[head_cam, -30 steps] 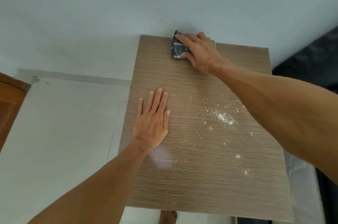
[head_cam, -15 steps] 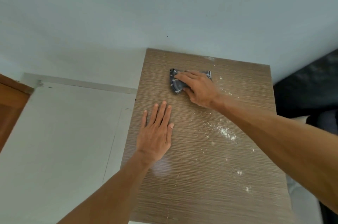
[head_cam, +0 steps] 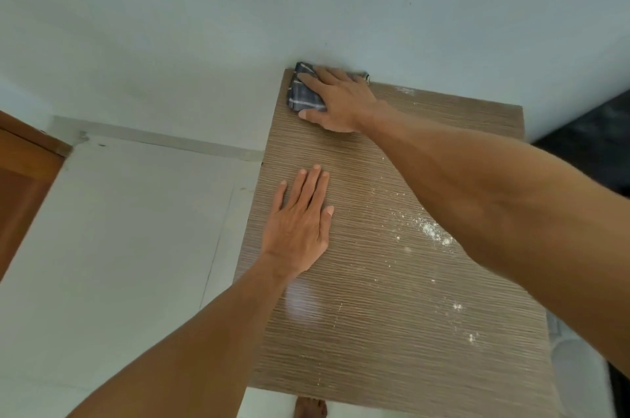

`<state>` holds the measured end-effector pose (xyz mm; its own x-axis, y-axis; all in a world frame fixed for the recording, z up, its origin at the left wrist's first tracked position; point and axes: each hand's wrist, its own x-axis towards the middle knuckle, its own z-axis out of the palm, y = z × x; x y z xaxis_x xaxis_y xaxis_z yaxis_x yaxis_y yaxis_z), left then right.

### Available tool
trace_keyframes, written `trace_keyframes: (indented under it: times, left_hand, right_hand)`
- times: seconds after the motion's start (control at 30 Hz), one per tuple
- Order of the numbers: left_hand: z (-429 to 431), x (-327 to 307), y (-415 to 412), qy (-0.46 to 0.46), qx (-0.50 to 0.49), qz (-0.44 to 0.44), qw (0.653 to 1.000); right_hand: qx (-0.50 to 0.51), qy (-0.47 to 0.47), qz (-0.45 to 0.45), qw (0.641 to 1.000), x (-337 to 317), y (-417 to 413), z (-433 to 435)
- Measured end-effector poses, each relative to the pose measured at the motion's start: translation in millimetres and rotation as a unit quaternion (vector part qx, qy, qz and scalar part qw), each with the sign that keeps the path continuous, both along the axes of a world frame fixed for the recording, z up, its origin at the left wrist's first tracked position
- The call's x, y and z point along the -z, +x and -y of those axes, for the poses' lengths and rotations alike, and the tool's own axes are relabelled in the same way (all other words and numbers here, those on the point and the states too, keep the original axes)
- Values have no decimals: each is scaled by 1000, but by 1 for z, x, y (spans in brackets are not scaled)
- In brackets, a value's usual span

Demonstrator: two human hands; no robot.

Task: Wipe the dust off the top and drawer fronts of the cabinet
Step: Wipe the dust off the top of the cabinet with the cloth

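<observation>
The cabinet top (head_cam: 392, 332) is a brown, finely striped wood-grain panel seen from above. White dust (head_cam: 433, 233) is scattered over its middle and right part. My right hand (head_cam: 337, 100) presses a dark checked cloth (head_cam: 303, 93) flat into the far left corner of the top, against the wall. My left hand (head_cam: 300, 223) lies flat, fingers together, on the left side of the top and holds nothing. The drawer fronts are out of sight below the near edge.
A pale wall (head_cam: 306, 1) runs right behind the cabinet. White floor tiles (head_cam: 119, 247) lie to the left, with a brown wooden door frame (head_cam: 24, 185) at the far left. A dark object (head_cam: 593, 144) stands to the right. A bare foot (head_cam: 308, 409) shows below the near edge.
My right hand has pushed the cloth from the middle back area away and leftward into the far left corner. The left hand has stayed flat in the same spot.
</observation>
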<state>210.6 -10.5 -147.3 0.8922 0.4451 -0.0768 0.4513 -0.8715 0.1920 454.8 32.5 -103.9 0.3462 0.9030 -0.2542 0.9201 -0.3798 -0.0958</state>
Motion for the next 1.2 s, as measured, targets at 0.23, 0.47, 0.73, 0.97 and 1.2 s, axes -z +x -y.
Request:
trace_keyframes:
  times: [0.23,0.47,0.73,0.97,1.2]
  left_hand:
    - [-6,-8,6,-76,-24,21,997]
    - [-13,-23,16,-123,-32,30,991]
    - [-5,-25,46,-124,-19,-11,992]
    - [-11,-27,42,-122,-4,-27,992]
    - [-12,-37,44,-147,-14,-40,988]
  right_hand:
    - [-75,67,57,993,2,-25,62]
    - [-23,126,7,992,-1,-25,147]
    - [102,92,67,988,-26,61,124]
    - [98,-4,1,995,5,61,125]
    - [93,-4,41,995,12,6,138]
